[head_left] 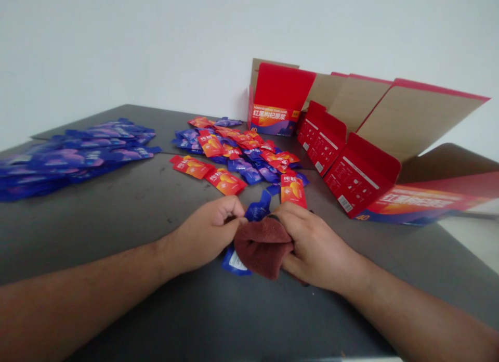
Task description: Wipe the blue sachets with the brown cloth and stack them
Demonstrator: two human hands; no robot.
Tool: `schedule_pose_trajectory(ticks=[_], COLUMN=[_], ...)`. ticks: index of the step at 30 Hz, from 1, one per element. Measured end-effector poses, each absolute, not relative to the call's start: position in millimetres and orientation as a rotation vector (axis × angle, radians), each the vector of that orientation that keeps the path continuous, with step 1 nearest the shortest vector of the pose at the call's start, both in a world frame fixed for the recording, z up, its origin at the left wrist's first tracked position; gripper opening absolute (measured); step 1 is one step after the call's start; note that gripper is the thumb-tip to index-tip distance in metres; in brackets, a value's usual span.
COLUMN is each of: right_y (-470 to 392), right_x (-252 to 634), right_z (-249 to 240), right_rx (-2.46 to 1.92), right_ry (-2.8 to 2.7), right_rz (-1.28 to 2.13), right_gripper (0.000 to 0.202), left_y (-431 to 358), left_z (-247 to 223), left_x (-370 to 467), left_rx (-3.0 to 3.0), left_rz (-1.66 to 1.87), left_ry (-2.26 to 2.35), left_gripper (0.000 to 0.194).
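A brown cloth (263, 247) is bunched in my right hand (312, 237), whose fingers are wrapped round it. Beneath the cloth lies a blue pouch (257, 208), mostly covered by the cloth and my fingers. My left hand (212, 227) is closed, its thumb and fingers pinched at the pouch's left edge, right beside the cloth. A blue piece with a white label (236, 262) sticks out below the cloth; whether it belongs to the same pouch I cannot tell. Just beyond my right hand is a red-orange pouch (293, 190).
A loose pile of red and blue pouches (249, 164) lies ahead on the dark table (156, 315). Many blue pouches (78, 156) are heaped at the left. Open red cartons (360, 175) stand along the right, with another red carton (276, 104) at the back near the wall.
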State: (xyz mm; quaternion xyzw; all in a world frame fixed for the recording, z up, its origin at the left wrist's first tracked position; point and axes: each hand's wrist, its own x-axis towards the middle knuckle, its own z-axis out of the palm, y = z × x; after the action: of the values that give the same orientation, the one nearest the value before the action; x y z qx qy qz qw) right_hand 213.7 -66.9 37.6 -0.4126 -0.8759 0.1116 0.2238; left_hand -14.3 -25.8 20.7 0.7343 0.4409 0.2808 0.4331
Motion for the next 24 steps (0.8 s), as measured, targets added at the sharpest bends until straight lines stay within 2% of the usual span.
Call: schedule_pose_trajectory(ticks=[24], right_y=[-66.2], right_x=[213.5], right_z=[37.6], right_rx=[-1.205], right_ry=[-2.368], right_rz=[0.273], right_gripper=[0.018], left_y=[-25.3], left_z=[19.9], left_x=[-14.1], left_rx=[1.829], left_rz=[0.704], left_ry=[1.123], left_gripper=[0.016])
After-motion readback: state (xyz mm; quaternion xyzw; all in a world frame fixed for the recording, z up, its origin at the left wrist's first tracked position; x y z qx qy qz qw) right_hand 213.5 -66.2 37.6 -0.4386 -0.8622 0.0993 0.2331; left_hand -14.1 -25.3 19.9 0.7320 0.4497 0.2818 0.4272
